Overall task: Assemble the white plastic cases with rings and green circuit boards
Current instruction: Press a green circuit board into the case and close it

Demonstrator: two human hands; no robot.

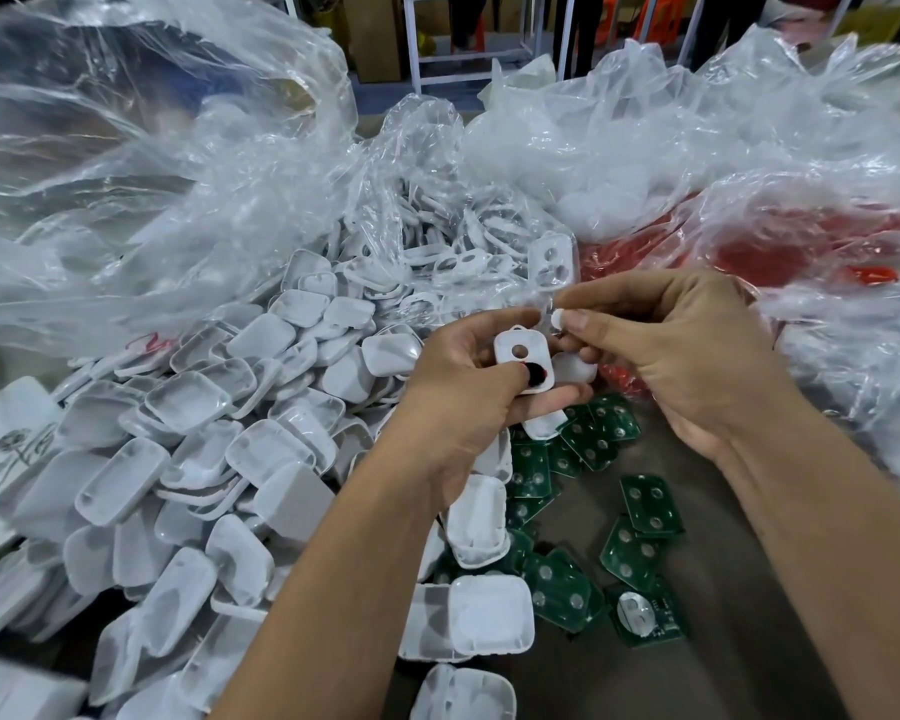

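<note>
The left hand [468, 392] gripped a white case half [523, 363] between thumb and curled fingers, holding it up with its two round openings facing the person, probably so the openings could be seen and reached. The upper opening was empty; the lower one showed something dark red, which looked like a piece already seated. The right hand [681, 350] pinched a small white round piece [558, 318] between thumb and forefinger, just beside the case's top corner and not yet in it; by its size it seemed meant for the empty upper hole. A second white piece [575, 367] sat behind the case, touching the right hand's lower fingers; whether it was held could not be told.

Below the hands, green circuit boards [650, 504] lay scattered on the bare tabletop [739, 589], near enough to be picked up for the following step. To the left, a heap of white case shells [188, 407] spilled from a clear plastic bag [141, 163]. Beyond the hands lay white frames with holes [552, 259], and to the right, red parts in another bag [780, 246], likely the source of the red insert.
</note>
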